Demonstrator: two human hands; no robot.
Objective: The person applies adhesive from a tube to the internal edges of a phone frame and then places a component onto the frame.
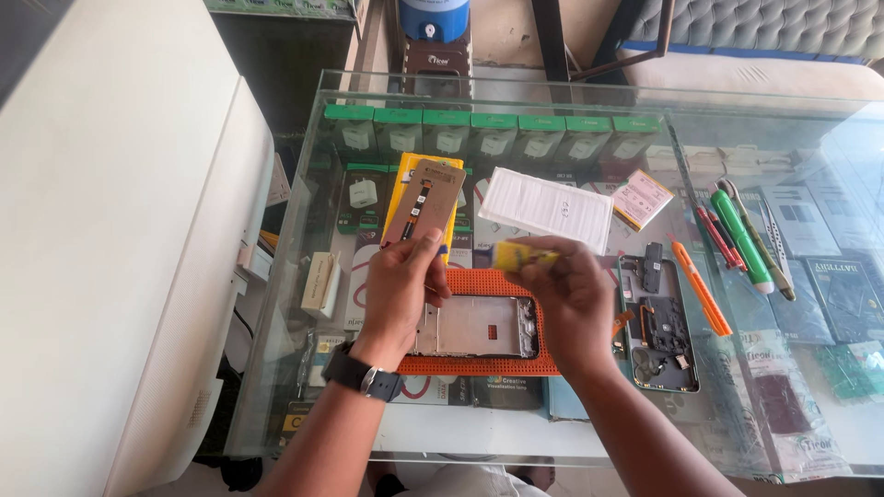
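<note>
Holding a thin phone panel (425, 204) pinched upright in left hand (402, 293), right hand (568, 293) clamped on small yellow tube (517, 255), above stripped phone frame (476, 327) on orange mat (497, 364); panel seemingly not yet refitted.

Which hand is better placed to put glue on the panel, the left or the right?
Probably the right hand: its fingers already pinch the small yellow tube, whose tip points toward the tan panel. The left hand is busy holding that panel up by its lower edge.

Tan phone screen panel (426, 202) held tilted upright (back side showing); small yellow tube (516, 255) held level beside it
</note>
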